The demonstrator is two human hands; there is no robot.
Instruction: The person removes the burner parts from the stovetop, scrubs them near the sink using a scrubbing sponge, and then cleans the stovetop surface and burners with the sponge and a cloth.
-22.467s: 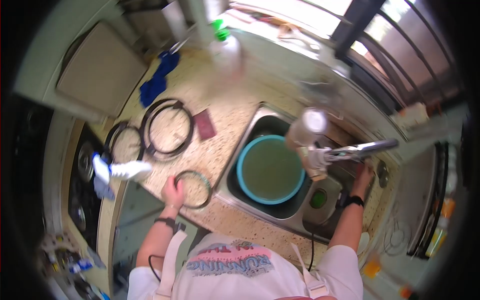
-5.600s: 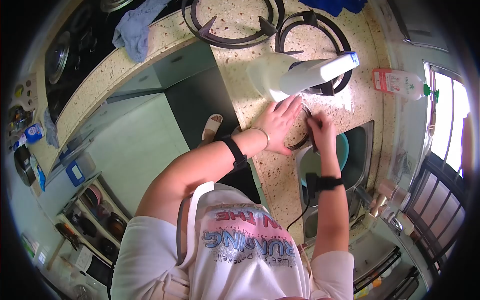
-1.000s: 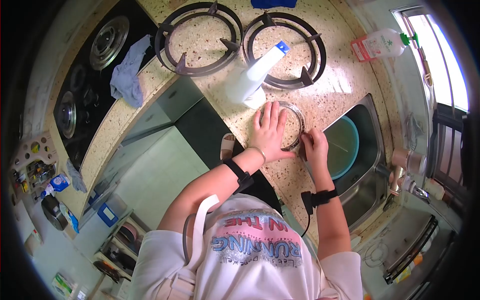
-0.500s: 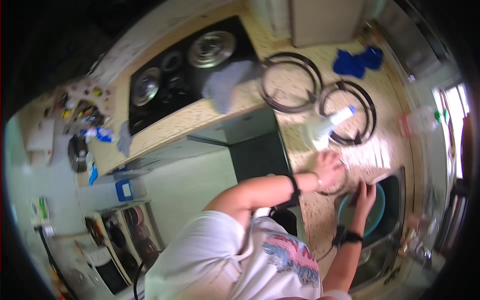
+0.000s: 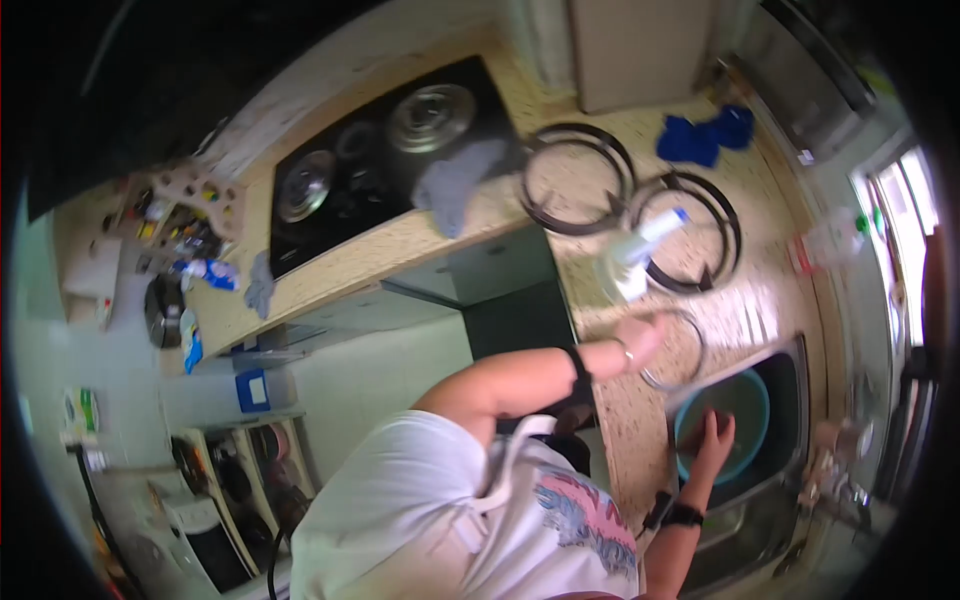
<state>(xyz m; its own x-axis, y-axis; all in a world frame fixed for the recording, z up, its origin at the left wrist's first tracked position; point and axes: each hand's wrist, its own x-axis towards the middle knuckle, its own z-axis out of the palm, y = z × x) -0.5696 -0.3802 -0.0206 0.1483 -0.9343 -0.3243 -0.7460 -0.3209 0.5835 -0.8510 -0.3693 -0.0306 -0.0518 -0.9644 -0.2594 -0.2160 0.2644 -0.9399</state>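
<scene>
My left hand (image 5: 641, 338), with a bracelet at its wrist, is over the counter at the near edge of a thin silver metal ring (image 5: 704, 348). Its fingers look curled onto the ring's rim, though blur softens them. My right hand (image 5: 711, 442) wears a dark wristband and reaches into a turquoise basin (image 5: 767, 412) in the sink. Its fingers are closed around a small dark thing, partly hidden, whose kind I cannot make out. A pale spray bottle (image 5: 627, 268) with a blue tip stands just beyond my left hand.
Two dark pot-support rings (image 5: 630, 178) lie on the counter (image 5: 640, 440), with a blue cloth (image 5: 690, 140) behind. A clear bottle (image 5: 830, 245) is by the window. On the left are a black cooktop (image 5: 375, 215), a grey cloth (image 5: 455, 190) and several items on a rack.
My right hand has moved from the basin's rim down into its middle. My left hand's spread fingers have drawn together at the ring. The view has shifted slightly.
</scene>
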